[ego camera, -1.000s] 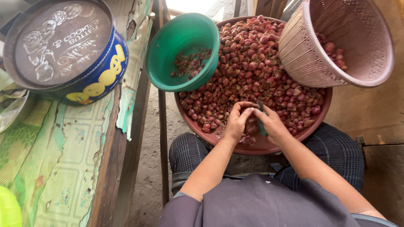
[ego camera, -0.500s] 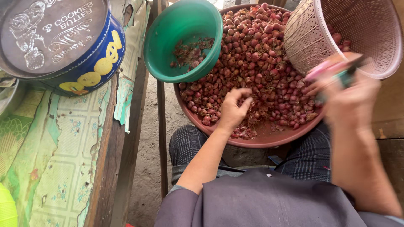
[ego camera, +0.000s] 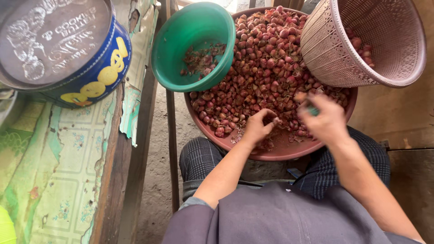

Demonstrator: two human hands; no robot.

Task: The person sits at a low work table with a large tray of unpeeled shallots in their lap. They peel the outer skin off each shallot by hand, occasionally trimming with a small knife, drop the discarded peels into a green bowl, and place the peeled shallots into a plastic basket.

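The person sat with a wide reddish-brown basin [ego camera: 289,153] on the lap, heaped with small red shallots [ego camera: 266,68]. The left hand [ego camera: 258,126] rested in the near edge of the pile, its grip curled shut around one shallot [ego camera: 275,121] at the fingertips. The right hand [ego camera: 326,122] hovered just beside it, blurred, closed on a small tool with a green handle [ego camera: 313,110]; its blade could not be made out. A green bowl [ego camera: 181,54] leaned on the basin's far left rim and held papery skins and trimmings [ego camera: 199,58]. A pink perforated basket [ego camera: 334,49] was tilted over the far right rim with a few shallots [ego camera: 361,47] inside. To the left, a round blue tin [ego camera: 97,77] stood on a worn bench [ego camera: 68,180] covered in patterned green sheeting.

To do this trimming well, it seemed best to pinch the bulb firmly at its sides with the ends exposed, keeping the left fingertips clear of the cutting edge. Bringing the two hands close over the basin would let scraps fall inside rather than onto the lap.
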